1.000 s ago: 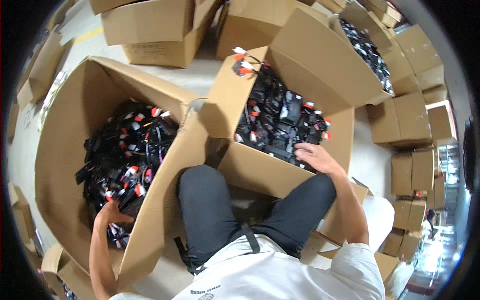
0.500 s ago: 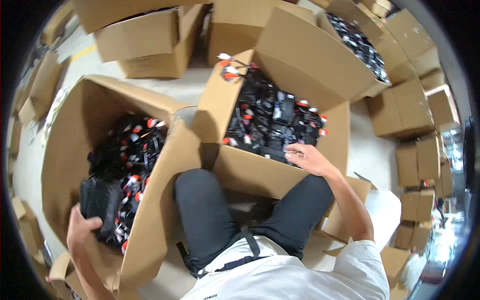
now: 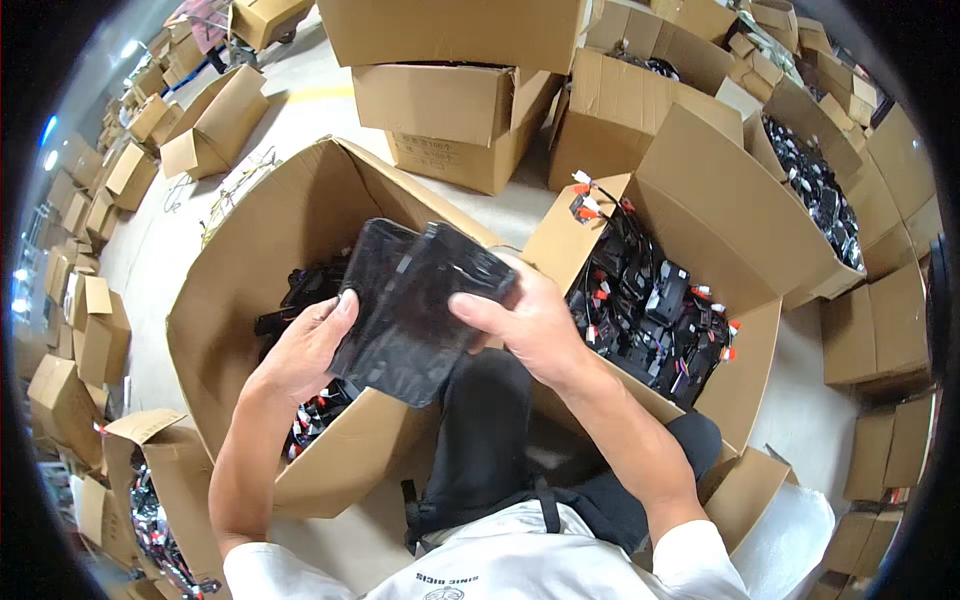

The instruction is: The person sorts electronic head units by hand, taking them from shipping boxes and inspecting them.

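A flat black pack [image 3: 418,315], apparently in shiny plastic film, is held between my two hands above the left carton. At its top it looks split into two slabs side by side; whether they are joined cannot be told. My left hand [image 3: 308,345] grips the near left edge, thumb on top. On the right edge my right hand [image 3: 525,318] is closed, thumb across the upper face and fingers hidden beneath. Below lies the large open carton [image 3: 225,285], holding black parts with red and white connectors [image 3: 318,410], partly hidden by the pack and my hands.
To the right, another open carton [image 3: 755,365] holds black boxes and cables [image 3: 650,310] with red and white plugs. More cartons [image 3: 440,105] stand ahead and along both sides. A person [image 3: 203,30] is at the far left beside a carton. My knees are between the two nearest cartons.
My left hand has lifted the black pack out of the left carton. My right hand has left the right carton and taken hold of the pack. The view has shifted left.
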The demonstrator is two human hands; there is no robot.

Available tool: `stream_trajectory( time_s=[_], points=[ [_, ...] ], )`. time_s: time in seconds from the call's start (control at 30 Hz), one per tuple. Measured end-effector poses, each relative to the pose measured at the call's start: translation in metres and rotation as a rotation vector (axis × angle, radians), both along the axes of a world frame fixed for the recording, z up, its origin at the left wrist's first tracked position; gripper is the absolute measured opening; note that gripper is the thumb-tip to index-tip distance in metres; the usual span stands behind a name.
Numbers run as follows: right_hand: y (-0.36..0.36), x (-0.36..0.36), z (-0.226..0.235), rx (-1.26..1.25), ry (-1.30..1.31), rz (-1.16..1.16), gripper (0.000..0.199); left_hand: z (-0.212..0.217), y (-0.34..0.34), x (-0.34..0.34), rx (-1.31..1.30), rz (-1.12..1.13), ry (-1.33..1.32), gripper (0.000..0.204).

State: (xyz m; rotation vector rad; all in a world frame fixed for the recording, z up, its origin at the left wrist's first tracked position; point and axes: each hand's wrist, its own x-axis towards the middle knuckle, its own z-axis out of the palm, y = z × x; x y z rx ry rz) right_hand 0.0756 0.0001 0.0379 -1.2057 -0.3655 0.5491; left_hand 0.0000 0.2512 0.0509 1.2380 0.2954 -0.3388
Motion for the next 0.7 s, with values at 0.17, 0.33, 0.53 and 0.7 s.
stream_trajectory(
  time_s=[0.17,0.33,0.53,0.7],
  points=[
    [-0.029,-0.021,-0.002,0.11,-0.253,-0.455,0.042,-0.029,0.007,0.008,0.16,0.067,0.058,0.043],
    [-0.028,-0.019,-0.015,-0.33,-1.443,-0.433,0.045,-0.032,-0.041,-0.007,-0.059,0.199,-0.063,0.038],
    [-0.025,-0.044,-0.051,-0.369,-1.612,-0.198,0.043,-0.04,-0.063,-0.028,-0.298,0.205,-0.026,0.038],
    [-0.034,-0.05,-0.049,-0.339,-1.615,-0.004,0.04,-0.039,-0.068,-0.027,-0.185,0.095,-0.099,0.047]
  ],
)
